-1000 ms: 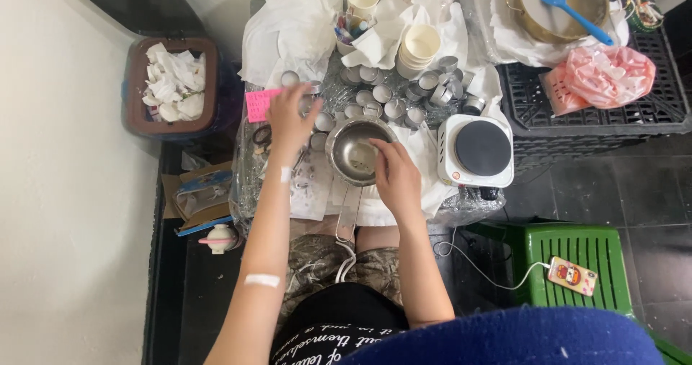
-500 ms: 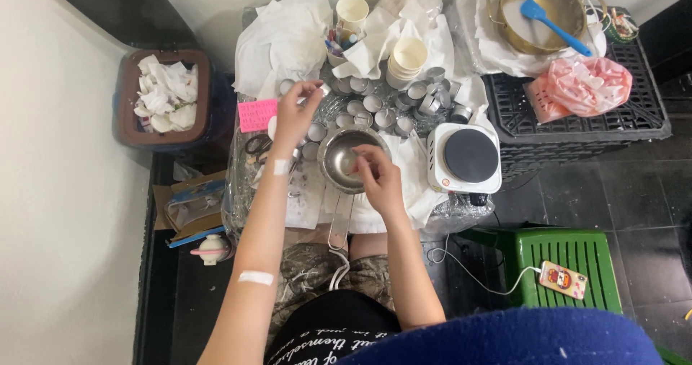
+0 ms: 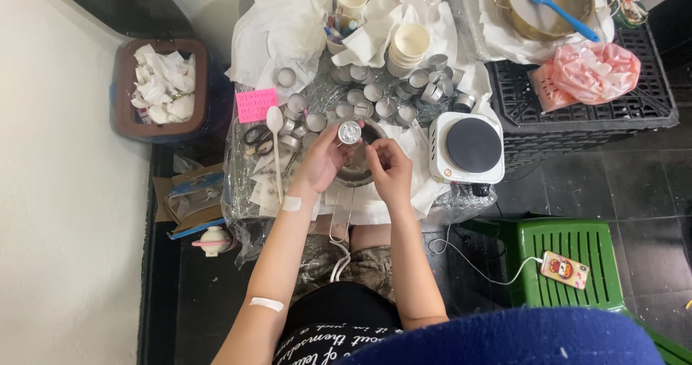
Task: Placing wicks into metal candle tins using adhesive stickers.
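I look down on a cluttered table (image 3: pixel 249 192) strewn with small metal cups (image 3: pixel 375 94). A hot plate (image 3: pixel 468 148) sits to the right. A steel bowl (image 3: pixel 360 170) lies beneath my hands. My left hand (image 3: pixel 324 159) grips a small tin (image 3: pixel 349 132) over the bowl; my right hand (image 3: pixel 389 170), fingers pinched, is just beside it.

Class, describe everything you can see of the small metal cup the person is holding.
The small metal cup is a shallow, round, silvery tin with thin walls, shiny like aluminium. The left hand holds it up by its rim, open side facing the camera, above a steel bowl. The right hand is beside it, fingertips close. Its contents cannot be made out.
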